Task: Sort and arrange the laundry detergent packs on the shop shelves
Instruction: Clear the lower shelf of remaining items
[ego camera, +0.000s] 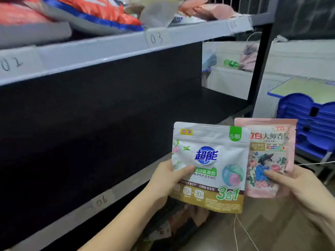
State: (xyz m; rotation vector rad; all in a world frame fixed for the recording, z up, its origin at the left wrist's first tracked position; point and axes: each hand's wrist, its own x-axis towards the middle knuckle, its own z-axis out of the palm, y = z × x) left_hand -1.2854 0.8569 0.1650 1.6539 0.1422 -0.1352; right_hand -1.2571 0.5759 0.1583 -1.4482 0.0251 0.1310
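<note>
Two packs held up side by side in front of the shelves. Left hand (166, 180) pinching the white pack (208, 165) at its left edge, thumb across the front, other fingers hidden behind. Blue 超能 logo, green tab "6颗", big green "3合1", "10" and "30" in boxes on the gold strip, a swirly pod pictured. Right hand (297, 185) pinching the pink pack (270, 156), thumb on the front; "大师香氛" and a "3.8元" tag readable, floral art with a blue figure, left edge tucked behind the white pack. Lower shelf edge (76, 212) tagged "06". Upper shelf edge (108, 51) tagged "02", "03", a third too blurry. Up top, orange bags (101, 9), blurred. Far right, stacked blue trays (311, 124).
</note>
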